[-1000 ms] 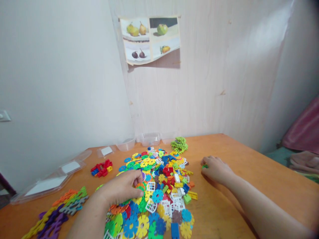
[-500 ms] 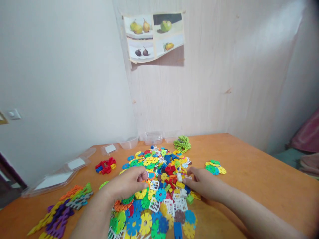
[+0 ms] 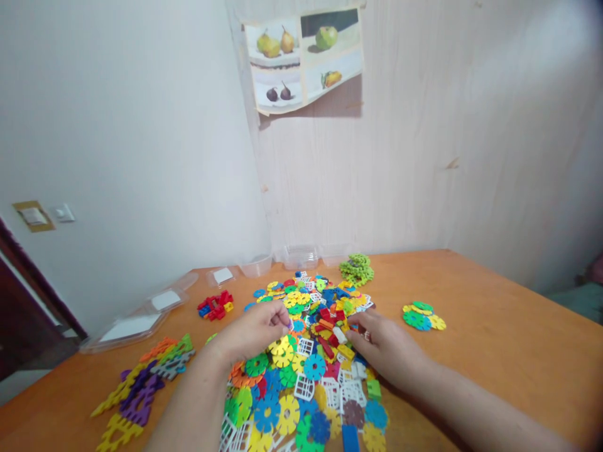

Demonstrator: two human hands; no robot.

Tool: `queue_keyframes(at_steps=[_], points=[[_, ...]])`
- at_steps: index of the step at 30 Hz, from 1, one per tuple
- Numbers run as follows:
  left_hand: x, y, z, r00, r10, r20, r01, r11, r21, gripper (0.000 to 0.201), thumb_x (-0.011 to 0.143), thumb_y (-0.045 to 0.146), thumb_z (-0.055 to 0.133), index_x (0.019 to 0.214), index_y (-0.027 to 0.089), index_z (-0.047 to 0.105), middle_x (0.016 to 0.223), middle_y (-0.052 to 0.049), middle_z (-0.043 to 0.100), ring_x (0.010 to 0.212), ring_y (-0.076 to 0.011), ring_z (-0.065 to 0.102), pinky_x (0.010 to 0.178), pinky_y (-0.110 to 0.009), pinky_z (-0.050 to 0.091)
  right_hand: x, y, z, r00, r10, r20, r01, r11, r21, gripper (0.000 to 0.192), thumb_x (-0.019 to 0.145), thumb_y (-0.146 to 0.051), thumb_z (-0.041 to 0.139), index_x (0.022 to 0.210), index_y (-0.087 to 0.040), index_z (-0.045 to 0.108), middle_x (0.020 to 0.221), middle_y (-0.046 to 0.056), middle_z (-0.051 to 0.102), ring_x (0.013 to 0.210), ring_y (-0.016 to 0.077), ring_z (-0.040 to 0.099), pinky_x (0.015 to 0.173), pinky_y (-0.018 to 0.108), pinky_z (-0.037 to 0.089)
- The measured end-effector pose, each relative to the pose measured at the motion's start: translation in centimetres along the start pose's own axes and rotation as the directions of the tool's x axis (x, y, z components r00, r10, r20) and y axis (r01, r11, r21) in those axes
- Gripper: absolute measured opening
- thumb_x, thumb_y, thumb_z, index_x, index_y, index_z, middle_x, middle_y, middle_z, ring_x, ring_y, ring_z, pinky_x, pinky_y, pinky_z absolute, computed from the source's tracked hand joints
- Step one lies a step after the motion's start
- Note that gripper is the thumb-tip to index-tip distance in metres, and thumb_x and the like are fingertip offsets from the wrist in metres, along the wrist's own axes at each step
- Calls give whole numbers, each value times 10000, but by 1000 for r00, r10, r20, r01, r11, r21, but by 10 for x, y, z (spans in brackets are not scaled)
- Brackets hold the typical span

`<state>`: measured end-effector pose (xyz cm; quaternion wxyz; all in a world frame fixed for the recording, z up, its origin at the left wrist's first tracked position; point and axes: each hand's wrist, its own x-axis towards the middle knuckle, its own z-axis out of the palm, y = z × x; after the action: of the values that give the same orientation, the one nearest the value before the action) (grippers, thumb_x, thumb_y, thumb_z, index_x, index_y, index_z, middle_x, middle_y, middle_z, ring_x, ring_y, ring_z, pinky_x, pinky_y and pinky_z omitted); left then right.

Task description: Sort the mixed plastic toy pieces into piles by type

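Both hands rest on a heap of coloured plastic building pieces (image 3: pixel 311 351) in the lower middle of the frame, on an orange wooden worktop (image 3: pixel 494 351). The left hand (image 3: pixel 254 331) lies curled over the left side of the heap, its grip pressed together at the fingertips near a small purple piece; whether it actually pinches that piece cannot be told. The right hand (image 3: pixel 384 348) lies palm down on the right side of the heap, fingers loosely bent among red and yellow bricks, and its grip cannot be made out.

Right of the heap, well apart, sits a small cluster of green and yellow discs (image 3: pixel 423 315). A stack of light green pieces (image 3: pixel 357 269) lies behind the heap. At lower left are purple, yellow and orange flat pieces (image 3: pixel 141 389), and clear lids (image 3: pixel 141 317) near the wall.
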<state>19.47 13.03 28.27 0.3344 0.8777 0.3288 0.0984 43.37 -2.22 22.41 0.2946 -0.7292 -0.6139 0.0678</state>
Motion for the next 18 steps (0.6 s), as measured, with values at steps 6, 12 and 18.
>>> queue_keyframes(at_steps=[6,12,18], points=[[5,2,1,992,31,-125,-46,992,-119,177,830,350,579,920,200,552,848,-8,588,786,-155,545,687,-266,435,-3,-6,-3,993,-67,-102,77,992,99,266,946,-367,463,1015,-222,675,921,58,661,826,193,616,716,289,436],[9,33,27,979,94,-182,-150,935,-321,238,832,324,621,1002,191,520,878,-10,551,793,-133,528,716,-261,453,-17,-30,-4,986,-160,-50,168,951,261,406,897,-407,582,1262,-228,587,1007,65,663,810,184,600,715,302,450],[6,62,60,982,142,-124,-185,857,-480,303,828,292,649,1072,194,499,942,-25,558,773,-113,551,702,-241,470,-22,-39,-4,983,-180,44,158,940,304,290,840,-354,645,1108,-241,646,807,1,643,692,154,570,611,251,399]])
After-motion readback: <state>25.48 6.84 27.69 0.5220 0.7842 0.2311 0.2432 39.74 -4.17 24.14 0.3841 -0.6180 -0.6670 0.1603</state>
